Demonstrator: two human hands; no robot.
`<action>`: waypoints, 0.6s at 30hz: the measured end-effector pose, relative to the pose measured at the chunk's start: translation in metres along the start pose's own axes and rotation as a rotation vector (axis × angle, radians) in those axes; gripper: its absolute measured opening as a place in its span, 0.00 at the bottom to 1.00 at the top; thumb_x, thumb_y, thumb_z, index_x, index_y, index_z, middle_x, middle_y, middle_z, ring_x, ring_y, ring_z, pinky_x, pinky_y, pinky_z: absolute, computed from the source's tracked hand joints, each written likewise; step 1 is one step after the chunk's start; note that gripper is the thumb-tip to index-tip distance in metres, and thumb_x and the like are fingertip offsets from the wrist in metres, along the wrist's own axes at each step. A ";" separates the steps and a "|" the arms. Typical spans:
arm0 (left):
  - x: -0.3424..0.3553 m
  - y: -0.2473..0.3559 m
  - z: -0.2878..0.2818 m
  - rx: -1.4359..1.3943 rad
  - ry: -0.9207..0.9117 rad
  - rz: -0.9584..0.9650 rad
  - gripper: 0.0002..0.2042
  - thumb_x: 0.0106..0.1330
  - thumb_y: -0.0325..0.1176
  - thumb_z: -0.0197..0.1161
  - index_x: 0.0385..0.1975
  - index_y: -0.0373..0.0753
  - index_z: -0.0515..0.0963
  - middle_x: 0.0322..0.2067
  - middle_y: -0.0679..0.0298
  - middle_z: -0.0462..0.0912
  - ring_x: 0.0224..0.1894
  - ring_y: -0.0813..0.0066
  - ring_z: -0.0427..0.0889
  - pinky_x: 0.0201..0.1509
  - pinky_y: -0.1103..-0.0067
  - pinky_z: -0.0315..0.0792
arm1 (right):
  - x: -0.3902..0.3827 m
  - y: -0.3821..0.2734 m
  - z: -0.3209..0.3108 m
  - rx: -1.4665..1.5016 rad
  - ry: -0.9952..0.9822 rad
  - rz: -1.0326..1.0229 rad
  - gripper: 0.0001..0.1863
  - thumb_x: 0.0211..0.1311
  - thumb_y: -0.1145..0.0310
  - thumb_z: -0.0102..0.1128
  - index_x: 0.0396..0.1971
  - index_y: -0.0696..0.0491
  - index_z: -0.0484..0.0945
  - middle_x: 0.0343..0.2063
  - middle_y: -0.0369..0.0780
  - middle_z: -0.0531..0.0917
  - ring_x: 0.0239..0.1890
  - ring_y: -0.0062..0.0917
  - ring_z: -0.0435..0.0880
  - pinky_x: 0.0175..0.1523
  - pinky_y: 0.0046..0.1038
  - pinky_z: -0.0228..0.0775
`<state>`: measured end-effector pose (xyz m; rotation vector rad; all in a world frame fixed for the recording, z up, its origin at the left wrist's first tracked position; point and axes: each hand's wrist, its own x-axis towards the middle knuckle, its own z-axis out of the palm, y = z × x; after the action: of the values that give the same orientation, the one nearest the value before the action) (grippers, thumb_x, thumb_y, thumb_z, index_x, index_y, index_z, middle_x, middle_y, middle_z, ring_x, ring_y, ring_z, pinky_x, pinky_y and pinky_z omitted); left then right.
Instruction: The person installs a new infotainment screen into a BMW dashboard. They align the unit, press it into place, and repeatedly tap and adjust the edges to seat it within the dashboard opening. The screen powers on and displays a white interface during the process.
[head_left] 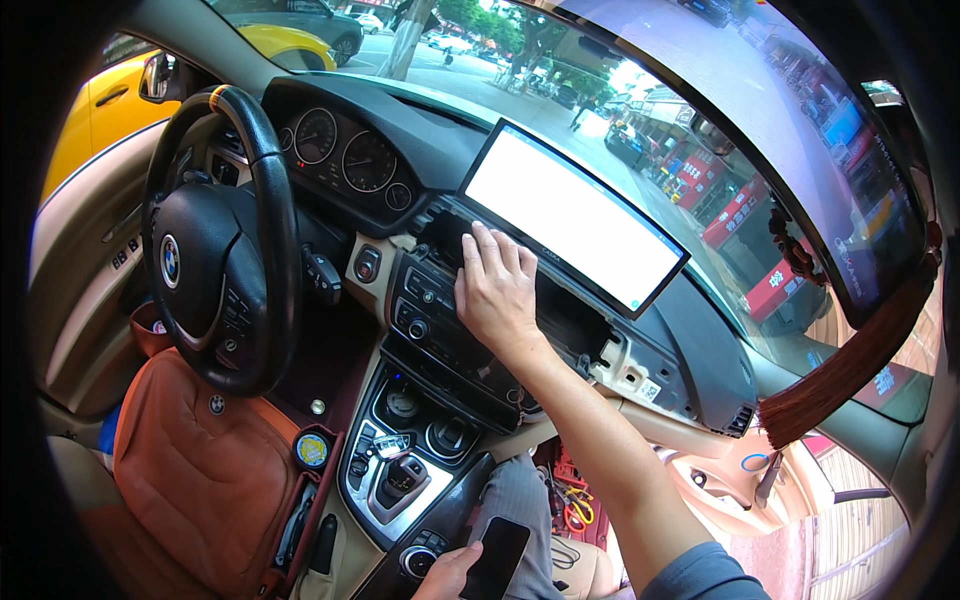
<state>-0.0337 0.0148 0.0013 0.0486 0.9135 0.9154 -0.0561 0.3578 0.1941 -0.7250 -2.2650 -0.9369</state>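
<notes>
Head view. Car interior, front, dashboard partly opened.

Item: widescreen display (575,215), black-framed, screen lit white; standing tilted at the centre of the dashboard (420,130), above the open cavity.

Item: right hand (497,290), bare, back upward, at the display's lower left edge and over the cavity. Fingers extended, side by side with narrow gaps; fingertips just beside the display frame. Cannot tell whether they touch it or grip anything beneath. Forearm in from the lower right; blue-grey sleeve (705,577).

Item: left hand (450,575), at the lower edge, holding a black smartphone (497,560), screen dark. Thumb along the phone's near-left edge; remaining fingers hidden, their spacing cannot be told.

Item: climate control panel (418,328), below the right hand, left of the forearm.

Item: gear selector (400,478), on the centre console; key fob (391,444) lying just beyond it.

Item: steering wheel (273,220), black, left; instrument cluster (345,160) beyond it.

Item: driver's seat (200,440), orange-brown cover, lower left.

Item: hand tool with red and yellow handles (578,510), right of the grey trouser leg (518,490).

Item: reddish-brown tassel (840,355), hanging at right, below the wide rear-view mirror (810,130).
</notes>
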 end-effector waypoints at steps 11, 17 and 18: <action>0.001 0.000 -0.001 -0.017 -0.016 0.014 0.21 0.76 0.43 0.61 0.55 0.29 0.80 0.50 0.60 0.85 0.53 0.72 0.81 0.58 0.76 0.72 | 0.000 -0.001 -0.001 0.008 0.018 -0.003 0.24 0.59 0.68 0.61 0.55 0.63 0.79 0.61 0.49 0.78 0.63 0.39 0.74 0.64 0.41 0.62; 0.004 -0.002 -0.002 0.003 -0.019 0.016 0.21 0.77 0.42 0.60 0.55 0.28 0.80 0.51 0.60 0.85 0.53 0.72 0.81 0.58 0.76 0.71 | 0.000 0.000 -0.002 0.004 0.011 -0.008 0.24 0.60 0.68 0.61 0.56 0.63 0.79 0.61 0.50 0.78 0.64 0.39 0.74 0.64 0.40 0.62; 0.004 -0.003 -0.002 0.007 -0.016 0.015 0.21 0.77 0.42 0.60 0.55 0.28 0.80 0.51 0.60 0.85 0.53 0.72 0.81 0.59 0.76 0.71 | 0.000 0.000 -0.002 0.003 0.011 -0.008 0.24 0.60 0.68 0.61 0.56 0.63 0.79 0.61 0.50 0.78 0.64 0.39 0.74 0.64 0.40 0.62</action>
<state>-0.0324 0.0154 -0.0040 0.0692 0.9030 0.9246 -0.0555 0.3564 0.1947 -0.7074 -2.2609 -0.9387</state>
